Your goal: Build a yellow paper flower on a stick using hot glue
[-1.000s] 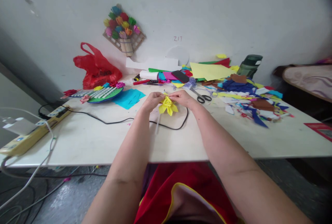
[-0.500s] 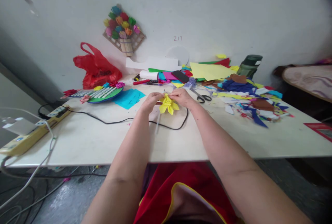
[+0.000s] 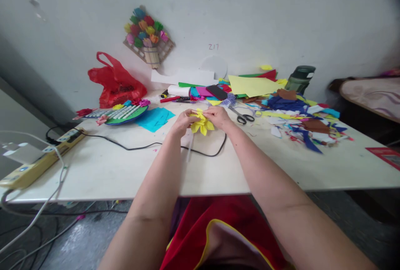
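A yellow paper flower with several pointed petals is held just above the table, between both my hands. My left hand grips it from the left, fingers curled round its base and side. With pinched fingertips, my right hand holds a petal on the upper right. Below my left hand a thin whitish stick slants down; whether it joins the flower is hidden. A black cable loops across the table beneath the flower.
Black-handled scissors lie right of my right hand. Paper scraps heap at the right, near a green bottle. Blue paper sheets and a green board with rolled paper lie left. A yellow power strip borders the left edge.
The yellow flower has turned slightly in my fingers and shifted a little up and left, its petals looking more spread. Both hands keep their hold.
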The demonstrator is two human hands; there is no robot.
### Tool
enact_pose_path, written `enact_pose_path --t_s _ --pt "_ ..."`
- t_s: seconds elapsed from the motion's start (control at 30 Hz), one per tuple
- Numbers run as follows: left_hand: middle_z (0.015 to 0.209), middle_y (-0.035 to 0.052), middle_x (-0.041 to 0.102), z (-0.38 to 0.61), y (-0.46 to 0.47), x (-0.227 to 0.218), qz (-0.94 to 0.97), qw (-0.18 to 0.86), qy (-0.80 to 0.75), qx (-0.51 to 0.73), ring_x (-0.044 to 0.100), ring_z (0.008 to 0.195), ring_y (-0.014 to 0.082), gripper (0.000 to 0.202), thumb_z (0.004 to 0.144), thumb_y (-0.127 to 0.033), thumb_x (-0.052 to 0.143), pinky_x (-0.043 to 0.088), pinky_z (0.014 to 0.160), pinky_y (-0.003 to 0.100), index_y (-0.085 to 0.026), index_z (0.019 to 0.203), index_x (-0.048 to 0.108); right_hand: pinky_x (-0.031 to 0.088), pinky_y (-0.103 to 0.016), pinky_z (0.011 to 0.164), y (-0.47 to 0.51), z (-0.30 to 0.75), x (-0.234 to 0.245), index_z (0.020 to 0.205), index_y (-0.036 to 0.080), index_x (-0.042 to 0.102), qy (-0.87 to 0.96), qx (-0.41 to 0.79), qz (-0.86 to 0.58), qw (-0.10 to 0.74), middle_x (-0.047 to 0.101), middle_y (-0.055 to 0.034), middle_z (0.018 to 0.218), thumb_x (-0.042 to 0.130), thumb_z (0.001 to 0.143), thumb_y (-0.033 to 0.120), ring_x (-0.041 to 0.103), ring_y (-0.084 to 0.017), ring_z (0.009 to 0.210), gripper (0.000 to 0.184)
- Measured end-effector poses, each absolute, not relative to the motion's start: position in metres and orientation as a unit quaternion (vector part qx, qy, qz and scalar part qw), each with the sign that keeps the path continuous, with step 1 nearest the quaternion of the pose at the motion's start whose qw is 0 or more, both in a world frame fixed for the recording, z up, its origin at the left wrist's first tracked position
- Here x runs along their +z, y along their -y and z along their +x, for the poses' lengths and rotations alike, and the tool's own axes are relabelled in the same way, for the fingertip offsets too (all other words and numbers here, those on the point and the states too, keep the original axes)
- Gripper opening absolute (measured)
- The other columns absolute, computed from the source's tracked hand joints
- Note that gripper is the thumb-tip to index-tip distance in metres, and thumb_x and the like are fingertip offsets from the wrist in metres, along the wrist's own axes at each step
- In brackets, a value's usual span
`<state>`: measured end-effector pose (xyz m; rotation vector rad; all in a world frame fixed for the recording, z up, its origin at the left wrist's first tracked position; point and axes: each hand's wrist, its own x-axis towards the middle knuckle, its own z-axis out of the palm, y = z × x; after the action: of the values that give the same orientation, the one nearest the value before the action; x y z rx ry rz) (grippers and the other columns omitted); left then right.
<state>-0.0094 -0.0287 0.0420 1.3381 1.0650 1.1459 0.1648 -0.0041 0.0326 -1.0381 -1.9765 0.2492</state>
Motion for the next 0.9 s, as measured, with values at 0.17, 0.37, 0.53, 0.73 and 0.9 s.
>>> enact_pose_path --t_s 0.17,0.37,0.53,0.73,0.9 --pt "0.064 -0.0016 0.062 -0.0084 0.0285 0.0415 0.556 0.510 -0.440 0.487 0.058 0.055 0.0122 0.033 0.050 -0.020 0.073 0.041 0.053 0.023 -0.017 0.080 0.058 0.045 -0.026 0.066 0.0050 0.1638 0.0334 0.085 0.022 0.078 0.795 0.081 -0.430 0.420 0.071 -0.0029 0.080 0.060 0.078 0.023 0.062 -0.017 0.074 0.019" --pt "0.062 -0.0016 0.061 -0.0072 0.0306 0.0441 0.558 0.495 -0.453 0.488 0.057 0.055 0.0117 0.036 0.049 -0.021 0.076 0.040 0.054 0.023 -0.016 0.079 0.059 0.045 -0.027 0.067 0.0062 0.1631 0.0347 0.086 0.023 0.078 0.792 0.060 -0.445 0.413 0.073 -0.0032 0.084 0.061 0.080 0.024 0.063 -0.017 0.078 0.019" --pt "0.059 -0.0019 0.059 -0.0073 0.0284 0.0438 0.554 0.495 -0.449 0.496 0.055 0.054 0.0114 0.032 0.049 -0.020 0.077 0.040 0.054 0.023 -0.016 0.076 0.059 0.046 -0.027 0.070 0.0072 0.1617 0.0339 0.086 0.025 0.078 0.783 0.050 -0.455 0.422 0.073 -0.0025 0.089 0.060 0.080 0.023 0.064 -0.018 0.083 0.019" --pt "0.063 -0.0028 0.060 -0.0086 0.0308 0.0451 0.548 0.505 -0.432 0.507 0.055 0.053 0.0110 0.045 0.051 -0.019 0.073 0.039 0.051 0.022 -0.017 0.093 0.059 0.045 -0.027 0.067 0.0107 0.1593 0.0342 0.088 0.025 0.078 0.780 0.017 -0.468 0.416 0.074 -0.0027 0.090 0.060 0.081 0.023 0.064 -0.018 0.082 0.020" --pt "0.060 -0.0041 0.058 -0.0086 0.0347 0.0470 0.548 0.508 -0.430 0.508 0.055 0.051 0.0110 0.048 0.052 -0.021 0.072 0.036 0.049 0.021 -0.019 0.097 0.057 0.045 -0.027 0.068 0.0130 0.1583 0.0359 0.088 0.027 0.078 0.781 0.013 -0.463 0.419 0.073 -0.0019 0.090 0.060 0.081 0.025 0.064 -0.017 0.082 0.019"
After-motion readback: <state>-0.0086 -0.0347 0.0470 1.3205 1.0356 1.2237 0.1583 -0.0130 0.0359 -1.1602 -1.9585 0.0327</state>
